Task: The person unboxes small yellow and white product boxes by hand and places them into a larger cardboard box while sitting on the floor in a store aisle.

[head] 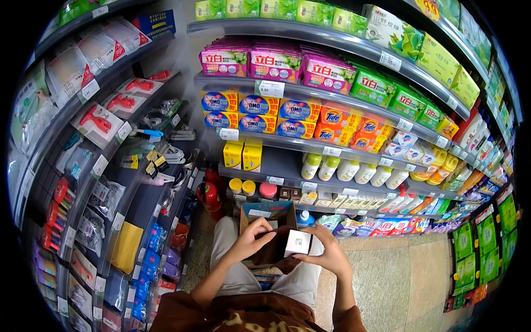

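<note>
A small white carton [298,242] with a printed code on its top face is in my right hand [330,251], held between thumb and fingers. To its left, my left hand [251,240] hovers with fingers bent and nothing visible in it; a narrow gap shows between thumb and fingertips. Under both hands an open cardboard box [247,212] stands on the floor between my knees, close to the shelf. A pale item lies inside it, and my hands hide much of the rest. Brown square boxes [289,194] and a pink round tub [268,190] line the low shelf just ahead.
Shelves of laundry soap bars [259,106], white bottles [347,171] and bagged detergent [375,227] rise in front. A red fire extinguisher [210,197] stands at the left corner. Left shelves hold packaged household goods [97,124]. Tiled floor [373,278] lies at right, by green packs [464,253].
</note>
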The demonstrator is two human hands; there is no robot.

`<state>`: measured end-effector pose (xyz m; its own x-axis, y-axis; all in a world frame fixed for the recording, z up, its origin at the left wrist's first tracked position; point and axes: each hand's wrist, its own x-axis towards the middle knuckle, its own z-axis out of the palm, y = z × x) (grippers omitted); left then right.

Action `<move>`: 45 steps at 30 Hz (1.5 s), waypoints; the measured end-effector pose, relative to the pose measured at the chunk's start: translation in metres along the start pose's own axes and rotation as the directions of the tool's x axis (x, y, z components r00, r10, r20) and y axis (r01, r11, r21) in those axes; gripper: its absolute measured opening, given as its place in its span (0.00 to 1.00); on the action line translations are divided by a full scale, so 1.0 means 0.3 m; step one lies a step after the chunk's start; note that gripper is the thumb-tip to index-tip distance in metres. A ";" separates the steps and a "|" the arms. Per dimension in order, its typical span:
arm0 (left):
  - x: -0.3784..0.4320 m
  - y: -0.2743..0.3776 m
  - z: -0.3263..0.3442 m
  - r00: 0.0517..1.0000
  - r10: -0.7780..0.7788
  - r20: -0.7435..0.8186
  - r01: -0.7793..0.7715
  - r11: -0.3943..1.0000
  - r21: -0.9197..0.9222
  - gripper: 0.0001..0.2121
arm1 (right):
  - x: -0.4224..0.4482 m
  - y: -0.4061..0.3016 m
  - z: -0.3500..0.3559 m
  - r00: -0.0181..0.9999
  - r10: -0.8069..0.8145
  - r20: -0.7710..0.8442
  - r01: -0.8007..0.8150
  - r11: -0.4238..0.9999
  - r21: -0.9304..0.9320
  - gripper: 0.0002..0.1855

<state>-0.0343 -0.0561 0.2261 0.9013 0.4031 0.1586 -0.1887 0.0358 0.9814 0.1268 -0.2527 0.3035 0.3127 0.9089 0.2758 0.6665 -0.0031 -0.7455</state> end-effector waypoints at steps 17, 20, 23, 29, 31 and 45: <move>-0.105 0.168 0.237 0.904 0.134 -0.405 -0.131 0.991 0.036 0.15 | 0.059 -0.030 0.102 0.936 0.114 -0.333 -0.069 0.987 0.146 0.41; -0.123 0.206 0.255 0.896 0.137 -0.422 -0.143 0.990 0.017 0.16 | 0.060 -0.048 0.118 0.923 0.131 -0.363 -0.054 0.976 0.213 0.43; -0.129 0.226 0.248 0.889 0.184 -0.420 -0.176 0.983 0.058 0.18 | 0.054 -0.041 0.123 0.923 0.098 -0.372 -0.020 0.978 0.208 0.42; -0.126 0.253 0.167 0.895 0.008 -0.447 -0.119 0.968 -0.221 0.16 | 0.051 -0.040 0.102 0.936 -0.090 -0.341 0.118 0.991 0.062 0.35; -0.130 0.273 0.161 0.924 -0.014 -0.381 -0.048 0.987 -0.151 0.14 | 0.048 -0.042 0.104 0.937 -0.121 -0.328 0.138 0.990 0.030 0.33; -0.100 0.300 0.134 0.932 0.088 -0.351 -0.051 0.992 0.114 0.28 | 0.070 -0.072 0.124 0.923 -0.133 -0.360 0.184 0.977 0.109 0.35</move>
<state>-0.0626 -0.1019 0.3142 0.6871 0.6996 0.1962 -0.1886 -0.0890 0.9780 0.0937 -0.2181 0.3027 0.4433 0.6898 0.5724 0.6348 0.2093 -0.7438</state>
